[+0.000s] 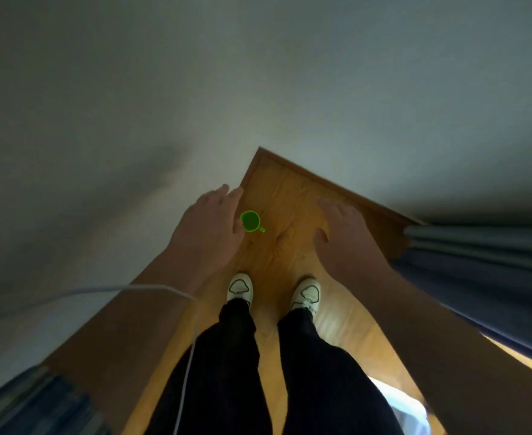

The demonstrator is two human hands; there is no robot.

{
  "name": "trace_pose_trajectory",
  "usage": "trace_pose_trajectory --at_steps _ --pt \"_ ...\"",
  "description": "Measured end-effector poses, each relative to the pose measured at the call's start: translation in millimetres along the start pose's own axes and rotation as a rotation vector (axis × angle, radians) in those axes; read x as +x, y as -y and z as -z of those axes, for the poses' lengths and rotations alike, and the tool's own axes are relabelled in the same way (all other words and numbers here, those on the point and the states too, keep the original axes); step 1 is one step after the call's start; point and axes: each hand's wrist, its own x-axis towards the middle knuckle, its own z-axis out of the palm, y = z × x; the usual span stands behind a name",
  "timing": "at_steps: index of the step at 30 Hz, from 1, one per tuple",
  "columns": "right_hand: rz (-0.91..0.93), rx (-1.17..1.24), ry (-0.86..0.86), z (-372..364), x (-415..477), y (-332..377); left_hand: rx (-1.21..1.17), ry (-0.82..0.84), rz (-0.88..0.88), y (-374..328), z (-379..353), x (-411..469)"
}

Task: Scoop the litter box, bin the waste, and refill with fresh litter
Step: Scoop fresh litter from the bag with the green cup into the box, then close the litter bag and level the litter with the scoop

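A small green scoop cup (250, 221) with a short handle stands on the wooden floor in a room corner. My left hand (209, 229) hangs above the floor just left of the cup, fingers straight, holding nothing. My right hand (343, 233) is stretched out to the right of the cup, fingers relaxed, also holding nothing. No litter box, bin or litter bag is in view.
I stand on a wooden floor (293, 196) in a narrow corner between two white walls, with my white shoes (241, 287) below the hands. Blue curtains (478, 262) hang on the right. A thin white cable (151, 288) crosses my left forearm.
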Motion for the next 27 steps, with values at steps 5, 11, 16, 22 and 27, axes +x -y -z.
trace_pose_trajectory --at_steps 5,11,16,22,27 --pt "0.107 -0.066 -0.214 131 -118 57 -0.051 -0.119 -0.067 -74 126 -86" --pt "0.069 -0.109 -0.518 227 -224 73 -0.065 -0.305 -0.299 -154 222 -137" --pt "-0.093 -0.052 -0.744 241 -290 71 0.080 -0.300 -0.608 -204 263 -151" --pt "-0.484 0.102 -0.971 195 -369 78 0.185 -0.180 -0.962 -257 261 -179" --pt "-0.770 0.219 -1.040 120 -451 96 0.292 0.007 -1.273 -284 207 -241"
